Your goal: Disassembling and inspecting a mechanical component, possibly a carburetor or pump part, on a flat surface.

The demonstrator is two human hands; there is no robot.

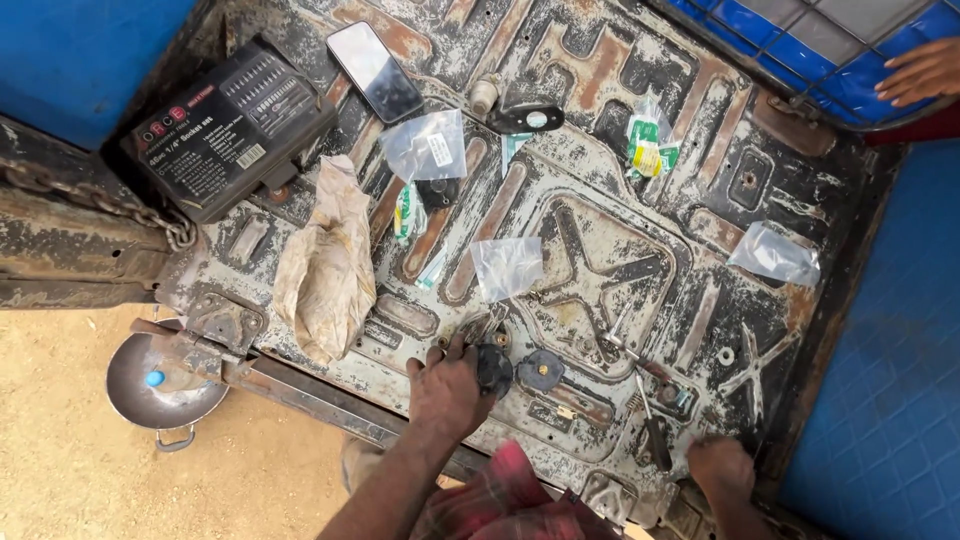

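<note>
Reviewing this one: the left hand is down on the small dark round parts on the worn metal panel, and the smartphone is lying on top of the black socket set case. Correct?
Not quite. The head view shows the smartphone lying on the worn metal panel itself, beside the black socket set case, not on top of it. The left hand is indeed down on the small dark round parts.

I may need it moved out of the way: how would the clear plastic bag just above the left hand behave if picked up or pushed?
The clear plastic bag looks thin and crumpled, so it would probably flop and sag instead of holding shape. It seems nearly empty, so likely very light; a push might just crease it. The ribbed metal bed could snag its edge.
</note>
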